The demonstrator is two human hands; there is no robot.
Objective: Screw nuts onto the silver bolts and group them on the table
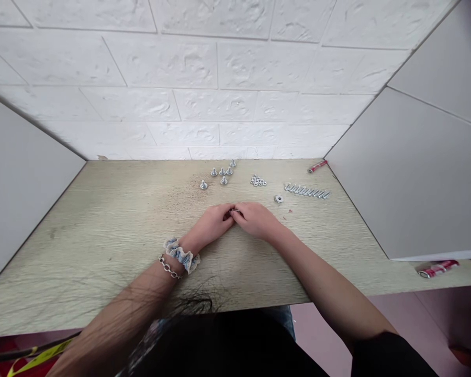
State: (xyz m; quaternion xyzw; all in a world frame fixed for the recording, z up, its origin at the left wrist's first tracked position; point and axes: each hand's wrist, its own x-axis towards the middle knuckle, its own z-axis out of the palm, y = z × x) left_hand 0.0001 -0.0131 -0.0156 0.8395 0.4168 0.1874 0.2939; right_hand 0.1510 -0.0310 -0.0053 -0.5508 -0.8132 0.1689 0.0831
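- Small metal piece (236, 211) where the hands meet, left hand (213, 222) pinching it from 9 o'clock, right hand (256, 219) from 3
- Step looks like two-handed handling; next move seems to call for a steady pinch
- Upright bolts (222, 172) at 11 o'clock from it, nuts (260, 181) at 1

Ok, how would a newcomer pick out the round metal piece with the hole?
On the table, find the row of bolts at the right. Just nearer the person than its left end lies the round metal piece. It sits alone, its dark hole showing, wider than any single one of the clustered nuts.
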